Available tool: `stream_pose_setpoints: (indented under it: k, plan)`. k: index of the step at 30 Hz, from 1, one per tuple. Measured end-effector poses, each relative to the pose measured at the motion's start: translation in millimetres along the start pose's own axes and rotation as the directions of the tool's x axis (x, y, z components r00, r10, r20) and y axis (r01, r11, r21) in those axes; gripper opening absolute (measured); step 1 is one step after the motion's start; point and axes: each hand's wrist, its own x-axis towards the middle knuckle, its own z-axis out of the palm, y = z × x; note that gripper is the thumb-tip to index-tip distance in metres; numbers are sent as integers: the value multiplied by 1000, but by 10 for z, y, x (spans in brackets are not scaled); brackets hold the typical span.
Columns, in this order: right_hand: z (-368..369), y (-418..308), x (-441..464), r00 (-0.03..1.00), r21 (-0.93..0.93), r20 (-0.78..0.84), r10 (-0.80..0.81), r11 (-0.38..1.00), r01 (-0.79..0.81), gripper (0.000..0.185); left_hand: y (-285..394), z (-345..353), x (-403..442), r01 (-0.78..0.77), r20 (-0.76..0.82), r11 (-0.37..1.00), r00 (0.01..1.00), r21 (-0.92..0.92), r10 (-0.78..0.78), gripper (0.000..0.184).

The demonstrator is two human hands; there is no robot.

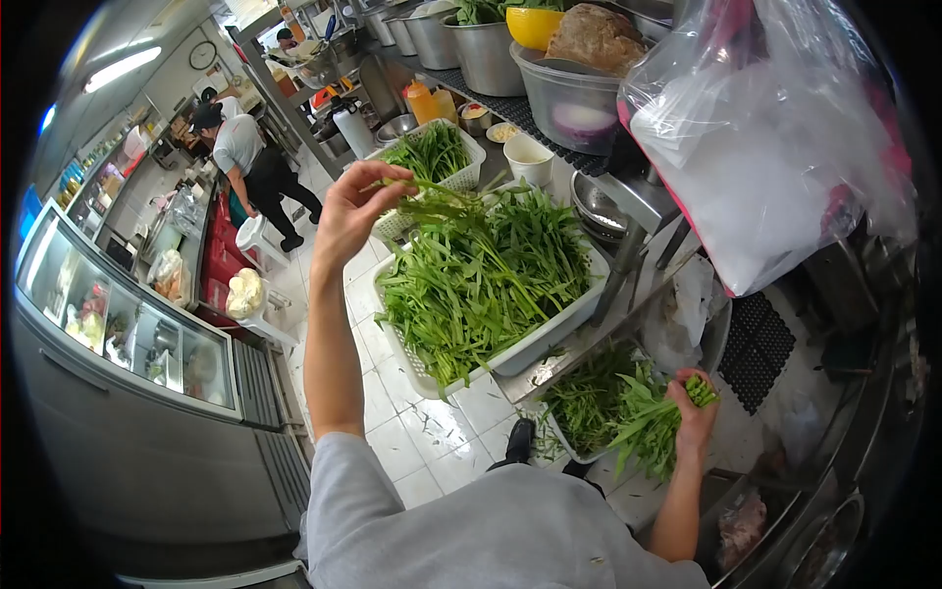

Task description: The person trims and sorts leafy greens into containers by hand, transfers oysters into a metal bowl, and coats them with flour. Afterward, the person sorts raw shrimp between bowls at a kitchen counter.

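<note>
My left hand (361, 208) is raised over the far left side of a white basket (420, 378). Its thumb and fingers pinch a stalk of leafy greens (437, 188). Long-leaved greens that look like water spinach (491, 285) are heaped in that basket. Low on the right, my right hand (693, 417) is closed around a bunch of the same greens (653, 422), cut stem ends up and leaves pointing left. That bunch hangs beside a lower container of greens (587, 404) near the floor.
Behind stands a smaller basket of greens (432, 152), near a white cup (528, 159). A plastic bag (765, 147) hangs at upper right beside a shelf of metal pots (491, 59). A glass-fronted fridge (128, 314) is at left. Another person (240, 147) bends over farther back.
</note>
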Motion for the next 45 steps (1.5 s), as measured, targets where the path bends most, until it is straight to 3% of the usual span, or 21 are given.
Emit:
stream_pose_setpoints:
  k: [3,4,5,7,9,11,14,16,18,21,22,25,28,32,34,35,36,39,43,45]
  plan:
    - [61,-5,5,999,-11,-32,-10,1000,10,16,90,-39,-16,-110,-81,993,990,41,113,13]
    - [104,-31,-23,999,-18,-39,-15,1000,15,15,116,-70,-21,-136,-69,990,989,-41,133,12]
    - [133,-45,-49,999,-31,-43,-21,999,19,14,79,-34,-1,-111,11,994,994,23,110,11]
    - [170,-4,-55,999,-57,-36,-40,998,38,14,123,33,-19,-92,4,990,996,110,92,8]
    - [286,17,-94,998,-64,-52,-45,997,41,12,244,-85,-25,-186,-137,982,973,17,187,7]
    - [423,-83,-148,996,-80,-81,-39,996,32,11,275,-147,-81,-199,-113,980,974,-2,198,8]
    - [636,-256,-206,981,-276,-67,-180,948,155,8,351,-100,-238,-170,-56,985,984,-14,169,8]
    - [952,-633,-277,921,-397,39,-389,839,371,7,406,-29,-337,-183,-29,980,983,-72,182,9]
    - [1344,-1125,-290,768,-438,243,-593,639,632,13,417,99,-424,-174,42,977,983,-123,180,10]
    - [1798,-1474,-231,534,-436,460,-709,343,832,26,380,409,-529,-173,194,965,958,-197,211,11]
    - [1914,-1512,-210,525,-459,486,-699,308,834,27,366,524,-561,-135,218,951,956,-278,199,12]
    - [2039,-1420,-132,607,-534,546,-577,318,783,25,285,696,-639,-31,252,932,959,-361,129,12]
    - [1984,-1278,-116,664,-499,540,-517,439,748,22,186,753,-700,59,299,918,952,-392,66,12]
    - [1865,-1127,-78,703,-458,540,-462,539,707,24,213,805,-781,228,383,916,919,-331,-90,14]
    - [1774,-1146,-114,755,-484,540,-373,596,641,22,278,866,-776,-164,384,986,913,41,136,18]
    - [1732,-1162,-131,748,-491,543,-382,579,651,22,314,921,-776,-357,423,908,873,220,241,20]
    - [1675,-1177,-166,747,-502,543,-385,564,656,21,388,1035,-858,-384,430,864,874,325,227,28]
    - [1479,-1192,-282,759,-551,537,-368,529,646,22,455,1323,-948,-727,569,486,685,485,455,31]
    - [1245,-1223,-427,776,-617,537,-330,474,629,24,450,1529,-1069,-768,650,401,638,500,412,30]
    - [1174,-1233,-541,773,-646,556,-305,426,633,24,403,1663,-1162,-781,692,427,612,455,382,23]
